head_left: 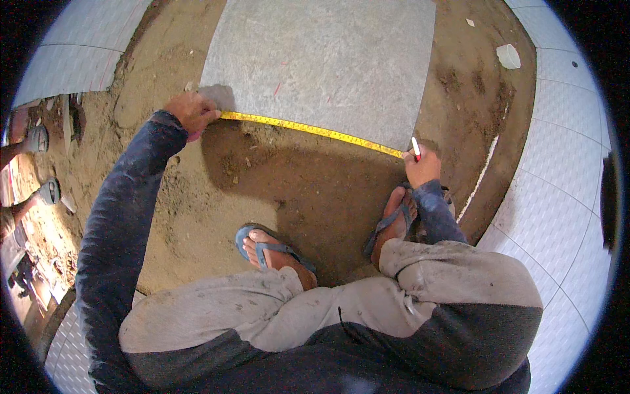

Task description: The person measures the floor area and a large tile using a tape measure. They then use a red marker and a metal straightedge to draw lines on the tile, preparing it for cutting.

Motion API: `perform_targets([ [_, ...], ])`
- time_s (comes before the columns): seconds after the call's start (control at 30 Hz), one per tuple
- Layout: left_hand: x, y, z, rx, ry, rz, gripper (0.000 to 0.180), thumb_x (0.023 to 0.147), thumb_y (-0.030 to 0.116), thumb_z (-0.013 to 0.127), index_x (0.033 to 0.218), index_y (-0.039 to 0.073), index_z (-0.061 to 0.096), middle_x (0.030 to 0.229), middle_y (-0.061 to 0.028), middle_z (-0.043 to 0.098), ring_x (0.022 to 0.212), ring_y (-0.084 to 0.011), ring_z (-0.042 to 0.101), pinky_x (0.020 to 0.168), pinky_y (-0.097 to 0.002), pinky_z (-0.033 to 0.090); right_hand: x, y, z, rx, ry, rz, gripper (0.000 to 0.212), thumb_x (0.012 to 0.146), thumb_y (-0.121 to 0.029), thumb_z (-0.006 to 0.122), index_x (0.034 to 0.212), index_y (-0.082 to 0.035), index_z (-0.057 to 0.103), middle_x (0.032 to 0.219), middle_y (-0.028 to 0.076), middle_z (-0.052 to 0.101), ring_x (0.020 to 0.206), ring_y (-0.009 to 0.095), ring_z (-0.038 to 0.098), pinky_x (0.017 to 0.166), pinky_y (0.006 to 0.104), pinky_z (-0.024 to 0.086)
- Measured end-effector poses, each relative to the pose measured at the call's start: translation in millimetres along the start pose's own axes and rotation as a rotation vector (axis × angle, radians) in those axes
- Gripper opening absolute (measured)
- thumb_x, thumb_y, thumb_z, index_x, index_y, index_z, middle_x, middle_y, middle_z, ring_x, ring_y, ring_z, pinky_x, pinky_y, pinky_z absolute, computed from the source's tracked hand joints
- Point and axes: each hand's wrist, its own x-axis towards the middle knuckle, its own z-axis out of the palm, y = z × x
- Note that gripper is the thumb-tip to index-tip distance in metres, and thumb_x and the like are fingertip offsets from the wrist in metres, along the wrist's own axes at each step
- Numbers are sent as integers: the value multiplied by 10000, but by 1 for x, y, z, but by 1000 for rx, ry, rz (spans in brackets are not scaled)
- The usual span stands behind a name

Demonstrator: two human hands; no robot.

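Observation:
A yellow tape measure (308, 127) stretches along the near edge of a large grey slab (321, 59) lying on the soil. At the slab's left corner, my left hand (190, 113) is closed on one end of the tape. My right hand (423, 164) is at the near right corner, where the tape meets its fingers. A white marker with a red band (415, 148) sticks up from that closed hand. Whether the right fingers also pinch the tape is hard to make out.
Bare brown soil (243, 180) surrounds the slab and my sandalled feet. Pale patterned tiles (558, 157) run along the right, with more tiles (85, 56) at upper left. A white cup (508, 56) lies at upper right. Another person's sandalled feet (47, 190) show at far left.

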Motion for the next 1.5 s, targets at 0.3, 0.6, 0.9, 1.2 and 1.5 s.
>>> perform_targets([
  [0.3,5,15,-14,-57,61,-80,323,886,338,623,866,30,718,807,-192,690,804,-350,673,721,-451,513,20,17,10,433,35,162,220,790,-196,732,852,9,684,656,99,668,542,197,663,529,349,523],
  [0.6,22,6,-10,-46,147,-50,421,956,410,521,848,52,716,520,-74,596,484,-220,617,516,-391,496,44,20,16,612,66,162,156,774,-126,772,801,3,690,674,59,667,548,131,633,501,289,515],
  [0.9,21,15,-19,18,185,-109,354,914,392,564,853,83,724,615,-111,649,624,-286,662,619,-431,516,37,8,14,589,118,214,144,766,-106,777,813,4,696,700,61,679,560,126,627,519,283,517],
  [1.2,15,-2,-9,55,127,23,407,941,395,536,728,71,662,485,-52,590,451,-210,613,489,-378,493,5,13,15,593,48,192,192,776,-104,759,896,33,699,749,76,677,613,128,628,553,260,535],
  [1.5,-8,4,-1,-34,38,-71,353,896,377,575,804,62,704,584,-103,634,596,-268,651,594,-414,508,11,-29,-17,515,60,75,221,919,-251,607,908,-43,681,708,59,651,610,153,619,557,295,482],
])
